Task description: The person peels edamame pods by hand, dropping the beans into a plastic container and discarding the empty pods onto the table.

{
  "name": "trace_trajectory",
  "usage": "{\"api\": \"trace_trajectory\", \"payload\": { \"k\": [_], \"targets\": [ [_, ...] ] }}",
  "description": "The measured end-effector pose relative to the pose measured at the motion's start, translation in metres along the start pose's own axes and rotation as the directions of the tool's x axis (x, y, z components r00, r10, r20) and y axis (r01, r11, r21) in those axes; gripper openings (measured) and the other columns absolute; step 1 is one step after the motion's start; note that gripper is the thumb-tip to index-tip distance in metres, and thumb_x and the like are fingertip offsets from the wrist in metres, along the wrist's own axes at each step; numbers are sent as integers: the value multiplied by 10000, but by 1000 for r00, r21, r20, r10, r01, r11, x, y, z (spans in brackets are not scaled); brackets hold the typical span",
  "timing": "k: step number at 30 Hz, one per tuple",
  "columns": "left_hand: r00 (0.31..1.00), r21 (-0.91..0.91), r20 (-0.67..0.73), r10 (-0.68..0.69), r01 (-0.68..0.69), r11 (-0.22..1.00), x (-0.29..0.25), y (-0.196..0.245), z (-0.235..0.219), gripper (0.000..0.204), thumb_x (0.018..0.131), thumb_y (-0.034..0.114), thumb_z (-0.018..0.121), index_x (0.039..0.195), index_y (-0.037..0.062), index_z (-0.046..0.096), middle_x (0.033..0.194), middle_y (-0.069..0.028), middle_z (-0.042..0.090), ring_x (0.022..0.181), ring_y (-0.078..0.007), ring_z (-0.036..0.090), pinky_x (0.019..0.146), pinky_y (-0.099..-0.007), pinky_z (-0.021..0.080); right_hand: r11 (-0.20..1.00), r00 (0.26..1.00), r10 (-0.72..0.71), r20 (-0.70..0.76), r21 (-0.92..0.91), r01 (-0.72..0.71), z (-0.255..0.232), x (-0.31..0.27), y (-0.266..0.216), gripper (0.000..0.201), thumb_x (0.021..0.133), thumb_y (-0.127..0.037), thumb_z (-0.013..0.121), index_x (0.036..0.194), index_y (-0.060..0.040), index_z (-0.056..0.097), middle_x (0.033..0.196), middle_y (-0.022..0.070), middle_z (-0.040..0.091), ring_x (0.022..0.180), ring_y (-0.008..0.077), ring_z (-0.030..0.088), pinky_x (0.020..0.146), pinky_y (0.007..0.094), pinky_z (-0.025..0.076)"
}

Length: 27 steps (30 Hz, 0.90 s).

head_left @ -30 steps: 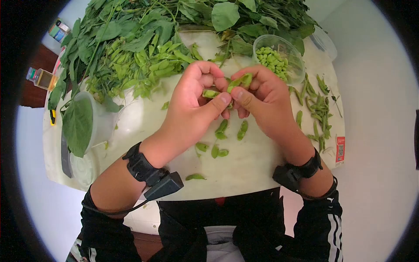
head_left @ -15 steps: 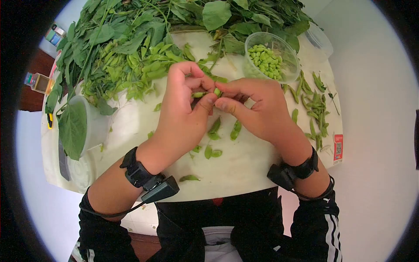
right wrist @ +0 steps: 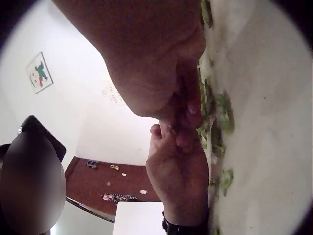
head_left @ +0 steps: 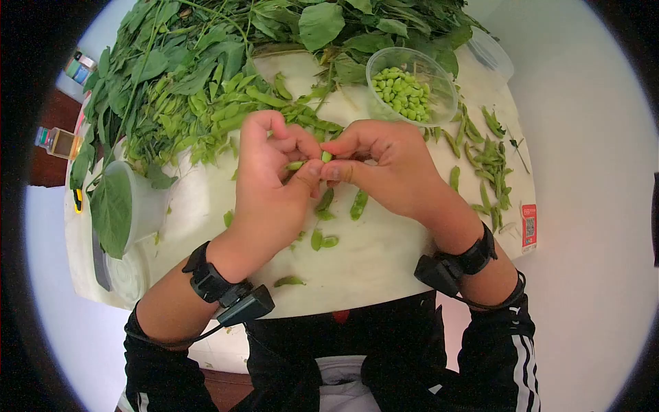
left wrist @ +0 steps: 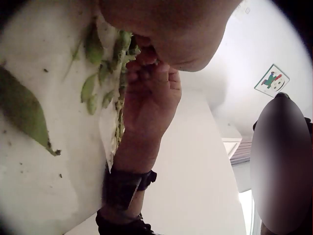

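Note:
Over the middle of the white table [head_left: 384, 264], both hands meet fingertip to fingertip. My left hand [head_left: 305, 159] pinches a green soybean pod [head_left: 295, 165] between thumb and curled fingers. My right hand [head_left: 336, 159] pinches the same pod's other end, where a small green bit [head_left: 327, 156] shows between the thumbs. Most of the pod is hidden by the fingers. The left wrist view shows the right hand [left wrist: 151, 98] curled above loose pods [left wrist: 90, 88]. The right wrist view shows the left hand [right wrist: 181, 181] from below.
A clear bowl [head_left: 449, 103] of shelled beans [head_left: 401, 89] stands behind the right hand. Unshelled pods [head_left: 226, 103] and leafy stalks [head_left: 206, 41] fill the back left. Empty pods [head_left: 491, 165] lie at the right, a few pods [head_left: 358, 204] under the hands. A clear cup [head_left: 141, 206] stands at the left.
The long pod end that stuck out above the right hand is gone from sight. Both hands have closed in on the pod, and only a small green bit shows between the thumbs.

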<state>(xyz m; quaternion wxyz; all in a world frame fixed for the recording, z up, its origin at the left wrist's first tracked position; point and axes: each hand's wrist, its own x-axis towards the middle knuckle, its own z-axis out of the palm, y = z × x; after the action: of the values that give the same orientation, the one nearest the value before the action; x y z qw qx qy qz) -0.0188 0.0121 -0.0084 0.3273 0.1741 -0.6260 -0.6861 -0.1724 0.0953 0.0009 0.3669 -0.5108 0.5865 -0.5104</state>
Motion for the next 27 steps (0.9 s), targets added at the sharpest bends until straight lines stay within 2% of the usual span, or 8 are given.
{"api": "trace_trajectory", "payload": {
  "k": [3,5,8,12,14,21,24,27],
  "targets": [
    [998,-2,29,54,-54,999,0,0,1,412,848,-159,477,1084,101,260,939,-85,493,787,-113,529,594,-215,452,992,1000,24,13,125,-26,-1,-1,-8,188,792,-149,764,833,5,664,709,46,663,611,64,568,554,232,470],
    [994,40,53,94,-96,995,1,-2,-1,413,851,-152,483,1098,96,264,941,-86,499,798,-117,532,601,-218,454,995,999,12,45,-101,-8,-6,-2,-13,148,816,-50,732,901,28,640,803,66,677,715,92,639,629,226,511],
    [987,123,64,149,-156,980,2,-1,0,417,861,-130,501,1133,87,271,948,-89,512,820,-125,537,625,-222,457,993,993,-95,-66,-83,90,-2,-1,-8,173,801,-148,741,825,-3,651,679,37,651,586,57,552,521,238,455],
    [992,87,47,118,-122,989,2,1,-1,424,883,-79,531,1185,72,276,955,-87,536,847,-124,543,677,-226,454,991,1000,-2,-18,-132,0,-8,0,-12,94,875,-68,652,902,18,627,769,60,669,675,97,633,604,232,500],
    [996,53,41,76,-78,996,2,2,-1,419,887,-67,536,1185,71,275,953,-82,539,854,-121,541,687,-229,451,879,972,-231,40,-420,226,-7,0,-15,75,894,-65,613,887,10,620,751,72,662,656,95,629,597,230,493],
    [996,24,53,71,-72,997,1,2,-2,444,885,-49,559,1214,79,290,958,-66,557,854,-104,529,710,-231,451,899,927,-325,-187,-367,241,-2,-7,-16,111,848,-118,656,905,-38,606,679,74,626,545,154,595,516,284,473],
    [996,45,82,46,-50,998,4,5,-3,482,876,-42,585,1255,74,310,950,-56,566,854,-96,532,715,-226,449,893,820,-433,-374,-302,334,-7,-6,-15,124,837,-84,667,937,-61,599,679,51,615,542,151,591,517,276,472],
    [994,37,104,40,-44,998,5,6,-3,532,861,-36,613,1292,71,320,933,-50,573,835,-91,536,708,-219,443,780,668,-591,-452,-531,331,-18,-1,-18,194,804,-7,652,976,-71,591,713,43,580,580,145,568,535,270,459]
  ]
}}
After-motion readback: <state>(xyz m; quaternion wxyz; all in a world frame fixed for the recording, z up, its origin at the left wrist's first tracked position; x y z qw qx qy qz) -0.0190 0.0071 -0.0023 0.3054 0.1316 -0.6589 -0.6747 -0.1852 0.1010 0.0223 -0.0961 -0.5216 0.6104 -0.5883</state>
